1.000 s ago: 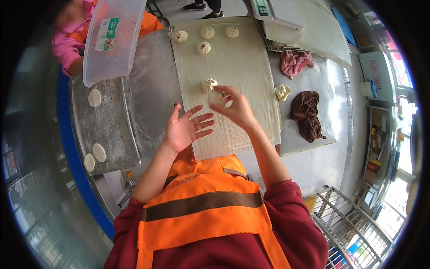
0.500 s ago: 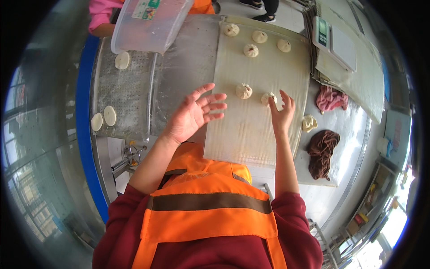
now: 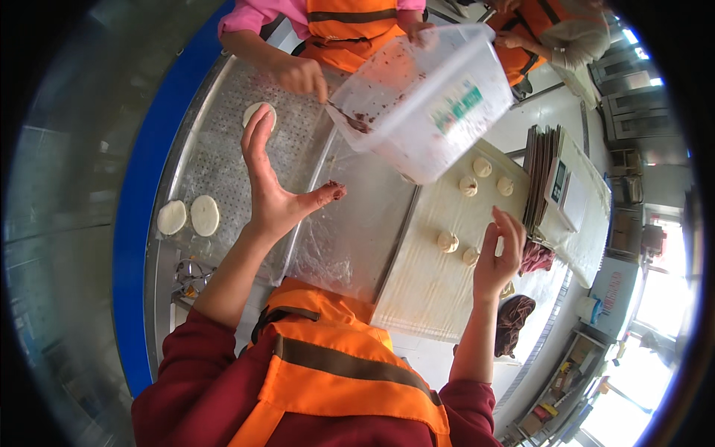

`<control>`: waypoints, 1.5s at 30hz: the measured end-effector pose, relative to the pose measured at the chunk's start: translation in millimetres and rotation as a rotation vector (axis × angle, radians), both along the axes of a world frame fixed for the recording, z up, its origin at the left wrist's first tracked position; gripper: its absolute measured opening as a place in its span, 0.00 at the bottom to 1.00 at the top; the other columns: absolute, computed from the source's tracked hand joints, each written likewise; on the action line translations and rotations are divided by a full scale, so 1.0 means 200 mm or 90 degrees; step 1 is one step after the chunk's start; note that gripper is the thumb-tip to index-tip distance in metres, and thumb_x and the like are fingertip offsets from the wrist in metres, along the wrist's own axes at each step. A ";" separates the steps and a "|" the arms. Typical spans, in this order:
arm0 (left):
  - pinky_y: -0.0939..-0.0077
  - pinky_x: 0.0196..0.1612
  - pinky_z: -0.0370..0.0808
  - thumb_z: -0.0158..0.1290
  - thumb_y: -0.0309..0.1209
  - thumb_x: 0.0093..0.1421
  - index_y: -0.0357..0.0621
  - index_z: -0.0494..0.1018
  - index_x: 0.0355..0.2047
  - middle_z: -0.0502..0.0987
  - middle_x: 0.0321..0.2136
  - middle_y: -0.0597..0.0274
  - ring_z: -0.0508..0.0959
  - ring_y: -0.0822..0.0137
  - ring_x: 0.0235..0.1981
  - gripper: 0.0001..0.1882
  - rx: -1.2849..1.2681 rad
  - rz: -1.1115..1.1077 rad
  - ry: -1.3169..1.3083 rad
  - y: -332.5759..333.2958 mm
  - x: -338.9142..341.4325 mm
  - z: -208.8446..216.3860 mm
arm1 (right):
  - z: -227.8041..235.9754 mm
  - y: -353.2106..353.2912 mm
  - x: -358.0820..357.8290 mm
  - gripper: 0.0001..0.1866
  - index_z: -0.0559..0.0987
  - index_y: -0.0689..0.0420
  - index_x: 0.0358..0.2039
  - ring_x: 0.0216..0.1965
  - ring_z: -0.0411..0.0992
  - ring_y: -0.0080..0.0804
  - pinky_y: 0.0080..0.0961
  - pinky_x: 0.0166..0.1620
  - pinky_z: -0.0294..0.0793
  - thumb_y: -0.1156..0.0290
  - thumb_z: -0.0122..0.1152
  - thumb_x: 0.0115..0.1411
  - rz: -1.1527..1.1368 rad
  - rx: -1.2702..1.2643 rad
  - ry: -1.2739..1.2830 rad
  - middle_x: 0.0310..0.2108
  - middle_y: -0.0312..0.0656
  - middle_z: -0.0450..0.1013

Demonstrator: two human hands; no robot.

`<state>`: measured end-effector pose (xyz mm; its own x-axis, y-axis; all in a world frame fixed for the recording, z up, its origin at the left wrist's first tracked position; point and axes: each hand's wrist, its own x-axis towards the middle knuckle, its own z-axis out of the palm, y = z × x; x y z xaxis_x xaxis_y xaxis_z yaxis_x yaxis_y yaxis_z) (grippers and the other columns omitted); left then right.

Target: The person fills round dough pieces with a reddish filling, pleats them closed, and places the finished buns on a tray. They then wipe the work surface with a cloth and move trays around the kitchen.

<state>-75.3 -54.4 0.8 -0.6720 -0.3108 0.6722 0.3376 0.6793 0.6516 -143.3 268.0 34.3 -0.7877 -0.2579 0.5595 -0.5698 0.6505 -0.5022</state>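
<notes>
My left hand (image 3: 272, 195) reaches over the perforated steel surface, fingers stretched up and thumb spread wide. Dark reddish filling is smeared on its thumb tip. Its fingertips overlap a flat round dough wrapper (image 3: 249, 118) in view; I cannot tell if they touch. Two more dough wrappers (image 3: 205, 215) lie nearer, at the left. My right hand (image 3: 502, 253) is raised by the right edge of the pale tray liner, fingers loosely bent and thumb apart, nothing visible in it. Beside it sit pleated filled buns (image 3: 447, 241), with several others farther back.
Across the table a co-worker in pink sleeves (image 3: 240, 22) tilts a clear plastic tub (image 3: 447, 97) and holds a utensil (image 3: 348, 118) with dark filling. At right are a stack of trays (image 3: 540, 175), a scale (image 3: 566, 195), a pink cloth (image 3: 536, 257) and a brown cloth (image 3: 514, 325).
The view has swung left. My left hand has moved out to the far wrapper, and my right hand has come away from the bun. The co-worker's tub now tilts over the table, farther right.
</notes>
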 end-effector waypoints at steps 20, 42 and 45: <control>0.51 0.63 0.50 0.65 0.55 0.41 0.41 0.40 0.64 0.42 0.62 0.46 0.47 0.47 0.63 0.61 0.241 -0.024 -0.246 -0.74 0.07 -0.33 | 0.43 -1.22 -0.26 0.07 0.80 0.63 0.30 0.29 0.73 0.35 0.27 0.33 0.72 0.83 0.62 0.48 0.173 0.158 0.048 0.27 0.43 0.75; 0.49 0.61 0.53 0.70 0.44 0.36 0.43 0.51 0.61 0.49 0.61 0.42 0.53 0.46 0.62 0.55 0.063 -0.083 0.031 -0.76 -0.60 -0.03 | 0.27 -1.33 -0.14 0.18 0.79 0.55 0.41 0.30 0.63 0.34 0.27 0.32 0.66 0.75 0.65 0.46 0.091 0.193 0.040 0.29 0.39 0.64; 0.56 0.59 0.58 0.65 0.39 0.47 0.43 0.54 0.60 0.58 0.58 0.47 0.61 0.56 0.58 0.44 0.477 -0.243 -0.142 -0.77 -0.62 -0.09 | 0.27 -1.12 -0.13 0.15 0.80 0.57 0.38 0.27 0.64 0.32 0.26 0.31 0.65 0.81 0.62 0.46 -0.068 0.041 0.163 0.25 0.40 0.65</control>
